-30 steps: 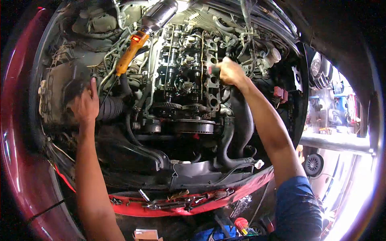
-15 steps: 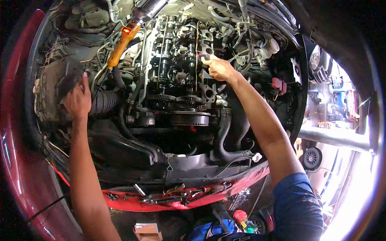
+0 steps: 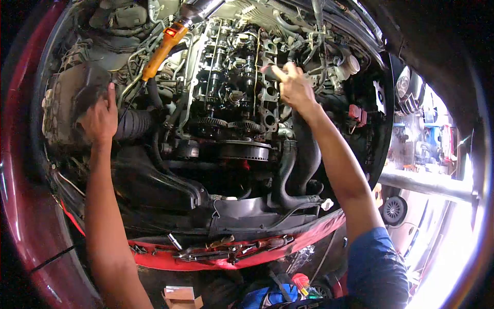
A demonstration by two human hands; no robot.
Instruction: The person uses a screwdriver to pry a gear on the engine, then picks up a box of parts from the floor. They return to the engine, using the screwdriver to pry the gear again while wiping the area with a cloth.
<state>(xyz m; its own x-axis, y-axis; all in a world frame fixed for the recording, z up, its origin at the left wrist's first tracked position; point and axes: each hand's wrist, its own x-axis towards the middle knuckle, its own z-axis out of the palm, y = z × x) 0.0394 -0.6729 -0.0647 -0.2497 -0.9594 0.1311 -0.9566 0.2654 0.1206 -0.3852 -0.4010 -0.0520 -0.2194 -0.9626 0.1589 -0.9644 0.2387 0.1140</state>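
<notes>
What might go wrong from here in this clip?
The small dark item that the right hand seems to hold could drop into the open ports nearby. The orange-handled lamp might slip onto the exposed engine. Loose tools along the red front edge could get knocked off.

At one o'clock your bare right hand [image 3: 297, 88] is softened by blur, and the small dark, reddish-tipped piece [image 3: 269, 72] in its fingers is too indistinct to identify. Between nine and ten o'clock, shadow hides most fingertips of your bare left hand [image 3: 101, 119]. The top edge crops the orange-handled silver work lamp [image 3: 163, 51] near eleven; the bottom edge cuts the brown cardboard box [image 3: 181, 296] at seven.
</notes>
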